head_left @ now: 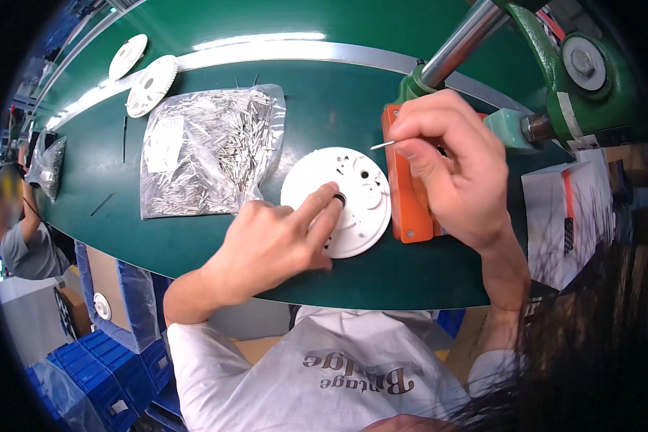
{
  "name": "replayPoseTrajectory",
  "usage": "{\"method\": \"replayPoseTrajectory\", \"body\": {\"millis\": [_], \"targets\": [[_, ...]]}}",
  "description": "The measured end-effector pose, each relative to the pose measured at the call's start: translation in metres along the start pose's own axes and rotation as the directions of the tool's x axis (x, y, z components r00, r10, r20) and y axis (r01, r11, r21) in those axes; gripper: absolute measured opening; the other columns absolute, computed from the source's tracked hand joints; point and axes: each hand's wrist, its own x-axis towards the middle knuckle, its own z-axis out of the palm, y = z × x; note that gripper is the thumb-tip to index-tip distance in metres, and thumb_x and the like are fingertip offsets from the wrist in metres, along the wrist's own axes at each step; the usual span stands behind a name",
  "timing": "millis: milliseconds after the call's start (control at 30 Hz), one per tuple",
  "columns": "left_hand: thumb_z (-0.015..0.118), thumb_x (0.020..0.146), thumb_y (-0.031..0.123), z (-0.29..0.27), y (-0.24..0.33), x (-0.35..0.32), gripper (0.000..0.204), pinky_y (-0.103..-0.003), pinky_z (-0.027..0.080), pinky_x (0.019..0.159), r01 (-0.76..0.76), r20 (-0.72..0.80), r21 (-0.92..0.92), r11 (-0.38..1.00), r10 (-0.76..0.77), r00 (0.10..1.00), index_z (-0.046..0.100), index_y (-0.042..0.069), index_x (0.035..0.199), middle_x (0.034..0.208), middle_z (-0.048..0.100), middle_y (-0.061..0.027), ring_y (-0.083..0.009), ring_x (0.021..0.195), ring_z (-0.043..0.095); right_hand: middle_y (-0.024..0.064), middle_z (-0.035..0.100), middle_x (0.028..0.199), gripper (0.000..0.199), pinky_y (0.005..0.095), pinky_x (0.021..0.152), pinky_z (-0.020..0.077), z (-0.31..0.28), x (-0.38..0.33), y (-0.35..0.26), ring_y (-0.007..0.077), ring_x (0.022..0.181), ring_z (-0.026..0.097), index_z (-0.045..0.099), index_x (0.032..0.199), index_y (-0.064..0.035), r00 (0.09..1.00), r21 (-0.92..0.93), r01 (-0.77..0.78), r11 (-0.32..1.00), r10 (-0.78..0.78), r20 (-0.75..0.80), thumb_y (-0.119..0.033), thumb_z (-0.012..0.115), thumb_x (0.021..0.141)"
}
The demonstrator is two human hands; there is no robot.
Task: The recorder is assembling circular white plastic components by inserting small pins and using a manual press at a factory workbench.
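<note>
A round white plastic disc [302, 173] with holes and raised fittings lies on the green table. My left hand [266, 241] rests on it, index and middle fingers stretched out beside the dark centre hole; its other fingers are partly hidden. Just right of the disc, my right hand [453, 165] is raised, pinching a thin metal pin [383, 145] between thumb and index finger. The pin points left, above an orange block [414, 216]. Left of the disc lies a clear plastic bag [216, 155] full of similar metal pins.
A green press [576, 65] with a steel column stands at the right. Two white toothed discs [151, 86] lie at the far left. Loose dark rods [124, 140] lie left of the bag. Blue crates [101, 374] stand below the table edge. Another person [32, 237] sits further left.
</note>
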Motion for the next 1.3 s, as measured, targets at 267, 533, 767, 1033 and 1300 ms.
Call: {"method": "replayPoseTrajectory", "body": {"millis": [267,533,767,1033,1300], "targets": [[0.066,0.091,0.029,0.001,-0.043,0.000,0.033,-0.031,0.049,0.055,0.293,-0.108,-0.747,0.596,-0.545,0.832,0.070,-0.003,0.092,0.075,0.069,-0.0151,-0.0206,0.060,0.065,0.0103,0.062,0.091,0.015,0.0230,0.054,0.0428,0.000,0.002,-0.003,0.0128,0.065,0.055,0.062,0.093,0.0033,0.952,-0.073,0.279,0.958,-0.286,-0.112,0.004,0.074,0.084],[0.078,0.083,0.040,0.009,-0.049,0.012,0.043,-0.033,0.054,0.059,0.234,-0.376,-0.361,0.903,-0.370,0.850,0.072,0.001,0.102,0.097,0.072,-0.0112,-0.0262,0.070,0.070,0.0095,0.061,0.097,0.014,0.0262,0.063,0.0457,0.004,-0.006,0.011,0.0159,0.077,0.059,0.062,0.096,0.0027,0.998,-0.173,0.053,0.984,-0.045,0.051,0.011,0.067,0.085],[0.085,0.053,0.052,0.009,-0.046,0.005,0.087,-0.033,0.052,0.063,0.083,-0.035,-0.241,0.967,-0.094,0.995,0.064,0.008,0.125,0.125,0.066,-0.0039,-0.0249,0.087,0.070,0.0120,0.061,0.091,0.020,0.0313,0.064,0.0479,0.010,-0.008,0.012,0.0246,0.074,0.061,0.061,0.091,0.0022,0.975,-0.233,0.102,0.967,-0.051,0.215,0.007,0.074,0.077],[0.085,0.054,0.049,0.013,-0.057,0.006,0.081,-0.035,0.053,0.062,0.006,-0.126,-0.276,0.961,-0.042,0.991,0.066,0.006,0.120,0.120,0.067,-0.0029,-0.0266,0.080,0.069,0.0053,0.060,0.110,0.012,0.0403,0.087,0.0439,0.034,-0.003,0.014,0.0283,0.108,0.053,0.067,0.085,-0.0045,0.956,-0.403,0.117,0.908,0.007,0.293,-0.004,0.076,0.077],[0.087,0.049,0.048,0.016,-0.059,0.005,0.081,-0.033,0.053,0.063,0.015,-0.112,-0.289,0.957,-0.050,0.992,0.066,0.006,0.115,0.117,0.068,-0.0042,-0.0253,0.084,0.069,0.0015,0.060,0.109,0.011,0.0377,0.087,0.0385,0.045,-0.003,0.022,0.0239,0.107,0.052,0.068,0.084,-0.0073,0.944,-0.486,0.087,0.870,0.083,0.319,-0.008,0.076,0.077]]}}
